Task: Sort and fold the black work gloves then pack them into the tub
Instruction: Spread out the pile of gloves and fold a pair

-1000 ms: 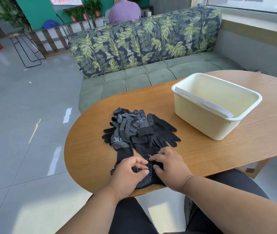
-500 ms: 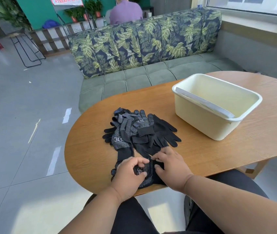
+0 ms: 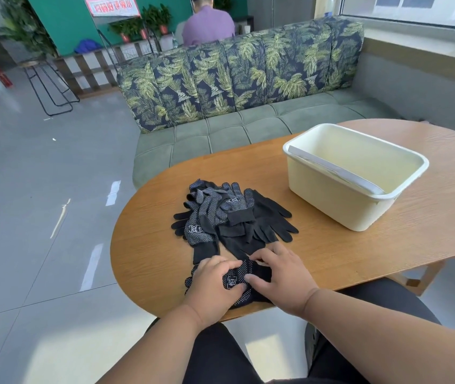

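Sitting right at the near edge of the wooden tabletop [image 3: 359,253], one dotted black glove [image 3: 244,284] is pinned under both hands. The left hand [image 3: 213,284] lies over its left part with fingers curled down onto the fabric and the thumb against the printed logo; looks like a grip, though what the fingertips do underneath is hidden. The right hand [image 3: 281,275] rests on the right part, fingers fairly straight and spread, thumb pointing in toward the logo, pressing rather than grabbing. Most of that glove is covered by the hands, so I can't tell how it's folded.

Just beyond, touching it, is the loose glove pile [image 3: 231,217]: a tangle of black gloves, some showing white grip dots, some plain black, cuffs crossing over each other. Can't count them, they overlap too much.

Further back on the right, apart from the pile, stands the cream tub [image 3: 331,206]. Nothing visible inside, but the near wall hides part of the floor. A pale handle lies along its near rim.

Behind the tabletop is a green sofa [image 3: 248,106] with a leaf-print back.
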Demonstrator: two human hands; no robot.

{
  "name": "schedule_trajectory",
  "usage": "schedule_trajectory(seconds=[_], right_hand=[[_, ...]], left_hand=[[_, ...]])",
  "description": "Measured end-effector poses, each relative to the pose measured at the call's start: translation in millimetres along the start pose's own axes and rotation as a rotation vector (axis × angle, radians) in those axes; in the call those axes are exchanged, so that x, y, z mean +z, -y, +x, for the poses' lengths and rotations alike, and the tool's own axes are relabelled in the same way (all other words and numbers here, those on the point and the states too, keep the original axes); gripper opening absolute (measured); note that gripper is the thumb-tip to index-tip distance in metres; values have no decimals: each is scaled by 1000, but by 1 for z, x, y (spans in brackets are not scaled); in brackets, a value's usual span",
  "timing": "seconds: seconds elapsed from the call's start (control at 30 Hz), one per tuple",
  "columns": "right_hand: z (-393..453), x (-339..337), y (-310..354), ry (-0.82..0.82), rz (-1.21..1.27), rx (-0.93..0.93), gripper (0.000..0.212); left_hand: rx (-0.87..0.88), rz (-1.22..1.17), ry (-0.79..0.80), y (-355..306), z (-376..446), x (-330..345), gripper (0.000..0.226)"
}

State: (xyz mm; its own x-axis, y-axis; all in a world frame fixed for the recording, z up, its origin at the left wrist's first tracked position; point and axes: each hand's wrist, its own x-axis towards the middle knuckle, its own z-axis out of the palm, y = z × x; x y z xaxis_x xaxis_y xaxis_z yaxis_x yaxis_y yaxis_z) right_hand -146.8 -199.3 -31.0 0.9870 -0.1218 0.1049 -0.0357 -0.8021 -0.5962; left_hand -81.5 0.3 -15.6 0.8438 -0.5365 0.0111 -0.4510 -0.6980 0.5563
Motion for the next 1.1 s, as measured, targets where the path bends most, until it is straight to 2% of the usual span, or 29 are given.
schedule_trajectory(seconds=[0.27,0.4,0.53,0.63,0.73,0.9,1.1], right_hand=[[3,2,1,19,-75,6,58],[3,0,1,26,-77,6,54],[1,0,0,33,-76,1,54],[1,0,0,23,-79,-9,53],[1,0,0,20,-72,-8,53],[1,0,-1,22,-64,-5,54],[1,1,-1,19,-61,4,57]], left_hand=[[4,-11,23,-1,-3,-3,50],[-6,-23,-87,10,-10,-16,33],[-137,101,-167,30,-15,-35,27],[-223,115,-160,42,-14,-42,27],[-233,73,-132,47,-8,-44,26],[-234,67,-107,48,0,-48,11],[-245,100,-93,54,4,-48,10]])
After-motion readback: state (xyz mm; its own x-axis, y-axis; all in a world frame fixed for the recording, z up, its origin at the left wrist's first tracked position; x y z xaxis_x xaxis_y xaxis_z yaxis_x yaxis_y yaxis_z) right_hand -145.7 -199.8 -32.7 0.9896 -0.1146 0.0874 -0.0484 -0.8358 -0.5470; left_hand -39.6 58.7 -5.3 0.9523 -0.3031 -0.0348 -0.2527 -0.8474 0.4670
